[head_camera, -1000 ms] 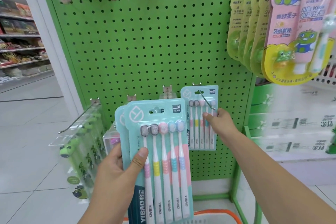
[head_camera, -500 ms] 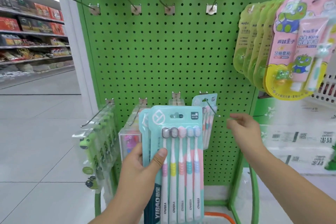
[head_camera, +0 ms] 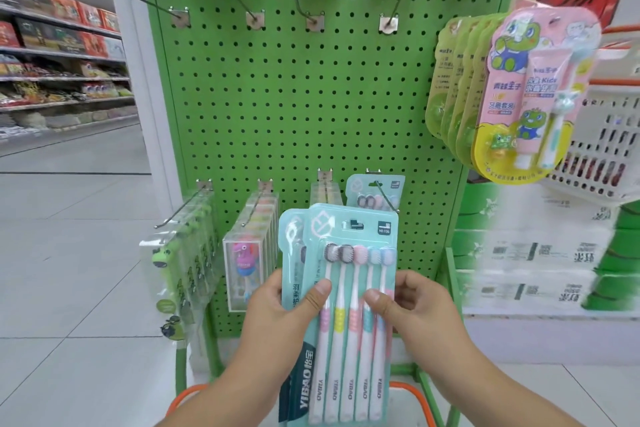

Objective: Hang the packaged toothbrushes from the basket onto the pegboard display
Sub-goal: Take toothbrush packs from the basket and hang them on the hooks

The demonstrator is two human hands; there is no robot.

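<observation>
Two teal toothbrush packs (head_camera: pixel 349 315) are stacked in front of me, low before the green pegboard (head_camera: pixel 311 97). My left hand (head_camera: pixel 284 319) grips them from the left, thumb on the front pack. My right hand (head_camera: pixel 412 308) pinches the front pack's right edge, thumb across the brush handles. One more teal pack (head_camera: pixel 375 192) hangs on a lower-row hook (head_camera: pixel 388 198) right behind them. The orange rim of the basket (head_camera: pixel 187 395) shows below my arms.
Four bare hooks (head_camera: pixel 304 12) stick out of the upper pegboard row. Frog-themed brush packs (head_camera: pixel 187 260) and boxed kids' brushes (head_camera: pixel 249 253) hang at lower left. Kids' toothpaste sets (head_camera: pixel 526 94) hang at the right edge. A white basket (head_camera: pixel 595 149) and stacked cartons stand at right.
My right hand left the hung pack on the hook and came back to take hold of the front pack in my left hand. The view tilted upward.
</observation>
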